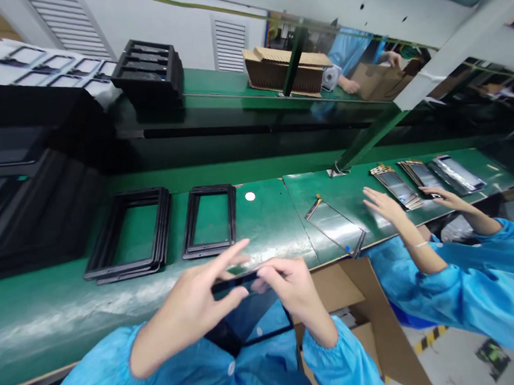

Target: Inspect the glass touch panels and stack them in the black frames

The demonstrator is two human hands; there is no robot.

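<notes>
- Dark glass panel (247, 318): thin, rectangular, held in front of the person's chest just off the near edge of the green surface (267, 215); its lower part hangs down over the blue smock.
- Left hand (194, 306): grip clamped on the panel's upper left edge, thumb beneath, forefinger stretched out above the edge.
- Right hand (289, 286): grip pinched shut on the panel's upper right edge, fingertips meeting those of the left hand.
- Black frame (209, 221): single rectangular frame lying flat on the surface, just beyond the hands.
- Stack of black frames (131, 235): several alike, piled flat just to the left of the single frame.
- White round mark (249, 196): on the surface, right of the single frame.
- Clear glass sheet (335, 225): lying flat at an angle on the surface, right of the hands, with a small blue tab at its near corner.
- Co-worker's hands (384, 205): a second person in blue sleeves, seated to the right; one palm flat near the clear sheet, the other reaching toward the rows of panels.
- Rows of panels (426, 179): three small stacks at the far right of the surface.
- Black trays (149, 68): stacked on the raised shelf, upper left.
- Cardboard stack (284, 69): on the far side of the line, with another person's arm just beside it.
- Open cardboard box (364, 314): below the surface edge, between the two people.
</notes>
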